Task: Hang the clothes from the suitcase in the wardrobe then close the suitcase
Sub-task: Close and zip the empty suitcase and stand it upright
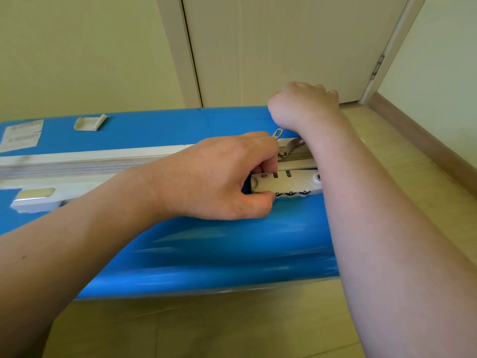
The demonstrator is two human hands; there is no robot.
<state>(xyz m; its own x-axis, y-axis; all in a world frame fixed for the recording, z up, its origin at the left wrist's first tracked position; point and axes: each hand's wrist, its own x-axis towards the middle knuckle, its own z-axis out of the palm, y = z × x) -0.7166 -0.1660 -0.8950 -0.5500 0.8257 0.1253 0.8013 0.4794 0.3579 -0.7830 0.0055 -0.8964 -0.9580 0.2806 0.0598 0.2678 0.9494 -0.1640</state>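
On the tiled floor in front of the pale door, the blue suitcase stands on its long edge, shut, with the zipped seam facing up at me. Its long axis runs left to right across my view, the end with the combination lock to my right and the silver-capped handle mount off to my left.

My right hand is curled over the far top edge of the case. I judge it is there to brace the shell so it does not tip or slide while the other hand works; its fingers go down behind the edge, so I cannot tell how tightly they are closed.

My left hand is at the lock's left end, fingers bent together, thumb underneath near the dials and fingertips on top by the zipper pulls. It looks as though I am pinching a pull to seat it in the lock's slots. One pull tab sticks up above my knuckles; another lies slanted toward the lock.

The zipper track looks closed along the seam, so I take the closing to be nearly done. No clothes or wardrobe are in view.
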